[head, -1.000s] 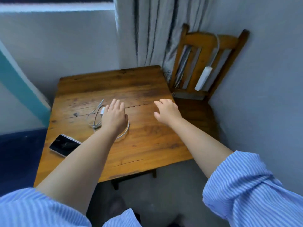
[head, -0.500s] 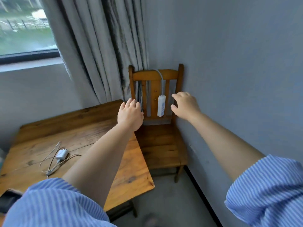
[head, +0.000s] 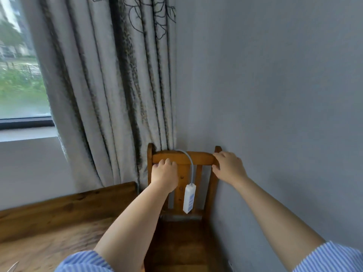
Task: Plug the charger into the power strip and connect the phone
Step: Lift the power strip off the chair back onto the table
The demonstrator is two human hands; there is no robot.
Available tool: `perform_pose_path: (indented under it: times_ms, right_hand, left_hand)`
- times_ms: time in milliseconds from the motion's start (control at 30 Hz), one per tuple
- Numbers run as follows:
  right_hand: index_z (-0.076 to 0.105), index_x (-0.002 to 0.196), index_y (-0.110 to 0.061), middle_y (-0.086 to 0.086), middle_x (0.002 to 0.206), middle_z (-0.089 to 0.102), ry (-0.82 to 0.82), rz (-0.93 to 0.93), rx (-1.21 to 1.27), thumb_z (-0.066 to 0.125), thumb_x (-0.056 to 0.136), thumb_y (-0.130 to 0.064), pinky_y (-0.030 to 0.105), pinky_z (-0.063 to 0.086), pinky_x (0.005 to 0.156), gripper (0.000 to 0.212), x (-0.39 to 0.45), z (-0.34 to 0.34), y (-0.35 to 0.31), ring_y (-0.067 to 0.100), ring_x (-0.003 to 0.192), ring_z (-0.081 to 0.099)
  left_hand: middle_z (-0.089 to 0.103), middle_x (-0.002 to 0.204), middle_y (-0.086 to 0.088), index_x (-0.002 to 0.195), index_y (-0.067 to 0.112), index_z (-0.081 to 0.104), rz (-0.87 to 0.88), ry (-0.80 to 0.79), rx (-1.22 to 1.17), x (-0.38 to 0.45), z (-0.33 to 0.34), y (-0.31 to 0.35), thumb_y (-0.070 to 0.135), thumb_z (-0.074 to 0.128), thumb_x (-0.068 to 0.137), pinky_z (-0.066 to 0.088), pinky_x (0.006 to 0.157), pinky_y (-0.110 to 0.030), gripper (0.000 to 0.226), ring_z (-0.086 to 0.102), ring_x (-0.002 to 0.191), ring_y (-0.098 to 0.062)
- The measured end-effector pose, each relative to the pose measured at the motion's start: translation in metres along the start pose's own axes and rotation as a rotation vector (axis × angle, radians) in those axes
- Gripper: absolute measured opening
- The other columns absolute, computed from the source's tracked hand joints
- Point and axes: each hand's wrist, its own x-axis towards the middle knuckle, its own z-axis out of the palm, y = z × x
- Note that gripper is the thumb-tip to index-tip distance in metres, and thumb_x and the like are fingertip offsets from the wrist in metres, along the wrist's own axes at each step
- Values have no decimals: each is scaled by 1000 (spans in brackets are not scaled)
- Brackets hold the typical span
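Note:
A white power strip (head: pixel 189 201) hangs upright against the back slats of a wooden chair (head: pixel 204 158), with its grey cable (head: pixel 190 160) looped over the top rail. My left hand (head: pixel 166 173) is on the rail just left of that cable, fingers curled onto the wood. My right hand (head: pixel 228 166) grips the rail's right end, thumb below it. Neither hand touches the strip. The phone and the charger block are out of view; only a thin pale strand of cable (head: pixel 14 266) shows at the bottom left corner.
The wooden table (head: pixel 59 211) stands left of the chair, its corner close to the chair's seat. A patterned grey curtain (head: pixel 117 95) hangs behind the chair in the corner. A grey wall (head: pixel 275 114) runs close along the chair's right side, and a window (head: pixel 17 75) is at far left.
My view swung up and right from the table to the chair. Both hands left the tabletop, reached forward, and now rest on the chair's top rail either side of the strip's cable.

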Motion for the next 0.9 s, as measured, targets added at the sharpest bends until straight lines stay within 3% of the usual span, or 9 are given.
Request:
perform_pose_path:
  times_ms: [400, 533, 633, 767, 833, 900]
  right_hand:
    - [43, 128, -12, 16, 128, 52, -134, -42, 18, 47, 90, -23, 38, 43, 93, 40, 123, 52, 28, 31, 117, 46]
    - [44, 126, -11, 17, 128, 51, -219, -84, 27, 48, 89, -19, 39, 43, 93, 39, 159, 78, 41, 32, 118, 45]
    - [47, 123, -8, 18, 123, 53, -280, -114, 130, 50, 86, -12, 39, 43, 96, 37, 187, 102, 56, 33, 115, 47]
    - [52, 121, -7, 19, 121, 56, -312, -131, 299, 53, 85, -6, 38, 45, 97, 36, 204, 130, 70, 32, 112, 51]
    - [54, 119, -5, 20, 120, 57, -255, -104, 396, 53, 84, -2, 38, 44, 96, 35, 208, 138, 73, 33, 111, 52]
    - [55, 119, -4, 20, 121, 57, -212, -76, 452, 52, 85, 0, 38, 43, 97, 34, 209, 145, 75, 33, 112, 52]
  left_hand:
    - [47, 132, -14, 128, 7, 40, -74, -180, -5, 111, 30, 23, 11, 44, 89, 48, 87, -38, 40, 48, 116, -31]
    - [62, 115, -13, 112, 6, 54, -198, -219, -140, 143, 46, 35, 9, 42, 90, 53, 79, -33, 25, 60, 101, -28]
    - [63, 115, -15, 109, 3, 57, -245, -264, -221, 170, 59, 45, 9, 39, 93, 51, 82, -35, 25, 60, 103, -30]
    - [64, 113, -20, 110, -2, 58, -424, -203, -500, 192, 75, 48, 15, 43, 91, 49, 83, -38, 29, 60, 104, -35]
    - [67, 97, -18, 101, 1, 61, -464, -187, -582, 200, 84, 47, 24, 43, 93, 48, 70, -35, 30, 62, 94, -35]
    - [60, 68, -9, 82, 9, 58, -433, -188, -615, 205, 96, 45, 34, 43, 94, 39, 52, -28, 32, 60, 75, -30]
